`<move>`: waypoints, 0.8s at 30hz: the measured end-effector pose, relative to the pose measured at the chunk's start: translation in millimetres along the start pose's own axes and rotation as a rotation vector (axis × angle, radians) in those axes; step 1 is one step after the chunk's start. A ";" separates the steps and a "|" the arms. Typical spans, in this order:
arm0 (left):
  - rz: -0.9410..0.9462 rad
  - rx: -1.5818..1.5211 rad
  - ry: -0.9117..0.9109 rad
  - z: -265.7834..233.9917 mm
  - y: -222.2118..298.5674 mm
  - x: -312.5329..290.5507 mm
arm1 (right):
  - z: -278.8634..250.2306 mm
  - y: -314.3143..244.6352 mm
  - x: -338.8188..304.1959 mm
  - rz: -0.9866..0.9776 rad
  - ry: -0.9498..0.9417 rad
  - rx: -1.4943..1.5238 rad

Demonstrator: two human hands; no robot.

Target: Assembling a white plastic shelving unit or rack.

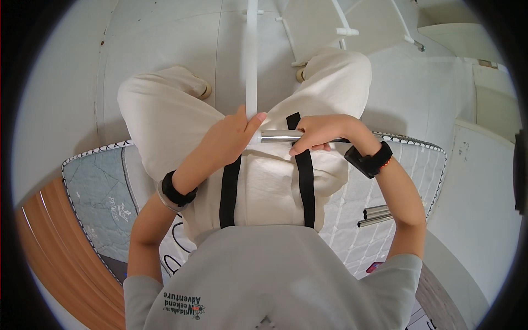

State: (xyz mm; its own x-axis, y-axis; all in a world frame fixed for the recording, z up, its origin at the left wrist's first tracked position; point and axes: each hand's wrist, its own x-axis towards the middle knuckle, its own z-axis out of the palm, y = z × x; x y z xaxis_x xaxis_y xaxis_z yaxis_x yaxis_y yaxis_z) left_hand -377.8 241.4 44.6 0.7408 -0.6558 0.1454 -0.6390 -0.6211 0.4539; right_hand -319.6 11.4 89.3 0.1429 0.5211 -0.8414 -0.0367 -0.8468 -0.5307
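Note:
My left hand [234, 137] is wrapped round the lower end of a long white pole [251, 60], which runs away from me between my knees. At that end, a white joint [255, 137] partly shows beside my fingers. A shiny metal tube [278, 136] meets the joint and lies crosswise over my lap. Its other end is in the closed fingers of my right hand [320, 132], which hide part of it. Whether the tube sits fully inside the joint cannot be seen. Both wrists wear black bands.
Several loose metal tubes [377, 215] lie on the quilted mat [352, 220] under my right arm. Ahead on the right stand white panels [316, 27] with white tubes and joints. Brown slatted wood [55, 242] is at my left. A white cabinet [467, 181] stands at right.

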 end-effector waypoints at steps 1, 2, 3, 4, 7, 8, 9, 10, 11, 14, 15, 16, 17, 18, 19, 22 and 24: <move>-0.001 -0.012 0.008 2.4 -1.2 -0.6 | -1.5 2.9 -0.4 0.013 -0.046 -0.037; -0.001 -0.024 0.015 3.4 -2.1 -0.8 | 3.1 6.9 3.8 0.039 0.023 -0.055; -0.005 -0.025 0.017 2.8 -3.5 -1.8 | 6.9 4.7 3.7 0.040 0.020 -0.058; 0.003 -0.035 0.041 1.4 -5.1 -2.4 | 12.3 2.3 3.1 -0.019 0.193 -0.131; -0.051 -0.047 -0.061 -9.8 -2.4 -1.2 | 26.7 -1.6 0.9 -0.067 0.444 -0.256; -0.114 -0.046 -0.188 -12.3 -1.4 -0.8 | 32.0 -2.3 0.0 -0.059 0.522 -0.311; -0.115 -0.048 -0.188 -12.1 -2.3 -1.9 | 38.8 -4.8 -1.6 -0.058 0.521 -0.311; -0.076 -0.041 -0.154 -11.2 -4.1 -3.6 | 46.6 -7.4 -3.3 -0.027 0.649 -0.425; -0.038 -0.033 -0.121 -10.2 -6.1 -5.6 | 53.2 -9.7 -4.2 0.004 0.775 -0.540; 0.059 -0.043 0.046 -5.5 -14.2 -6.9 | 73.7 -1.1 7.0 0.011 1.061 -0.658; 0.059 -0.050 0.046 -6.9 -10.0 -3.2 | 76.9 2.1 7.4 0.017 1.057 -0.659; -0.058 -0.132 -0.041 -13.5 -2.2 3.1 | 78.2 4.6 7.3 0.007 1.084 -0.665; -0.176 -0.215 -0.128 -16.5 2.9 7.1 | 78.2 6.8 6.5 -0.004 1.110 -0.670; -0.180 -0.213 -0.126 -13.6 3.0 7.1 | 75.2 6.9 1.9 -0.008 1.109 -0.672; -0.112 -0.130 -0.101 -8.2 0.9 5.4 | 69.6 6.1 -5.4 -0.089 1.045 -0.623; -0.021 -0.012 -0.068 -8.7 1.4 2.0 | 54.2 11.4 -21.0 -0.134 0.877 -0.527; -0.005 0.028 -0.061 -10.2 1.2 -1.3 | 39.1 10.7 -30.1 -0.107 0.772 -0.483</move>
State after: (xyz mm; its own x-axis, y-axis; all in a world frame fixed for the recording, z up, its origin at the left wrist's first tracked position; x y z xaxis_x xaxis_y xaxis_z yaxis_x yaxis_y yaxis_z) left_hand -377.4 245.8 53.8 0.7303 -0.6772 0.0894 -0.6417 -0.6353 0.4297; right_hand -362.9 -9.1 105.0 0.7495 0.5304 -0.3961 0.4073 -0.8412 -0.3557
